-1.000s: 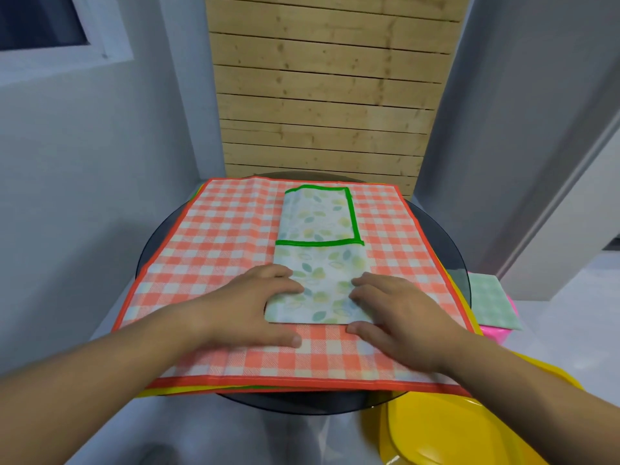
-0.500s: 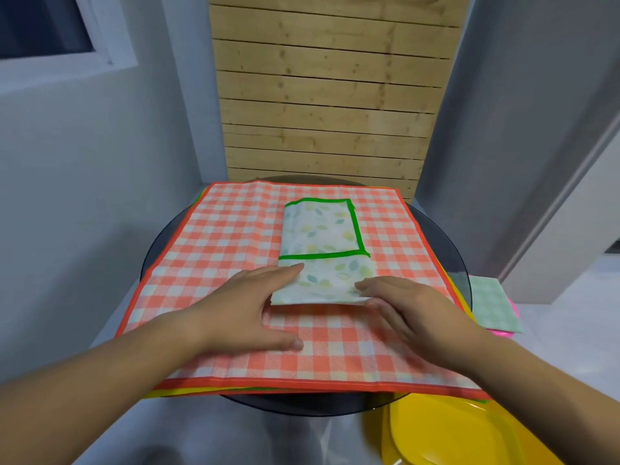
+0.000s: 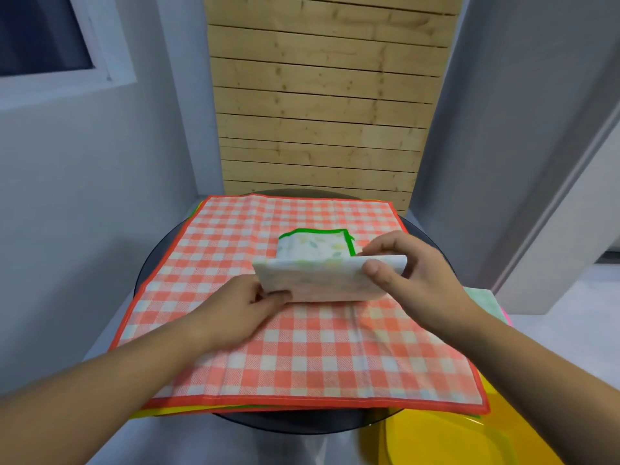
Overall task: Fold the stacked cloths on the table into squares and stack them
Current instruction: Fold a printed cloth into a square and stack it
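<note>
Where the round dark glass bench [image 3: 302,422] carries its stack, we see a large red-and-white checked cloth with an orange-red hem [image 3: 302,350] spread flat on top. The edges of yellow and green cloths [image 3: 181,411] show beneath its near left corner. On the checked cloth, a little to the far right of its middle, lies the white leaf-print cloth with a green border [image 3: 322,280], folded into a narrow strip. Its far part rests flat on the check with the green border up. Its near part is raised off the surface, the paler underside facing us.

The left hand [image 3: 241,310] holds the lower left corner of that raised flap, its fingers [image 3: 271,297] curled in a pinch. The right hand [image 3: 416,276] grips the flap's right end, thumb on the near face and the other fingers [image 3: 392,241] wrapped behind it.

To the right, past the bench's rim, we make out a pale green checked cloth [image 3: 483,297] lying on something pink [image 3: 507,319]. At the near right is a yellow plastic tray [image 3: 453,441]. A panel of pale wooden slats [image 3: 318,112] stands behind the bench.
</note>
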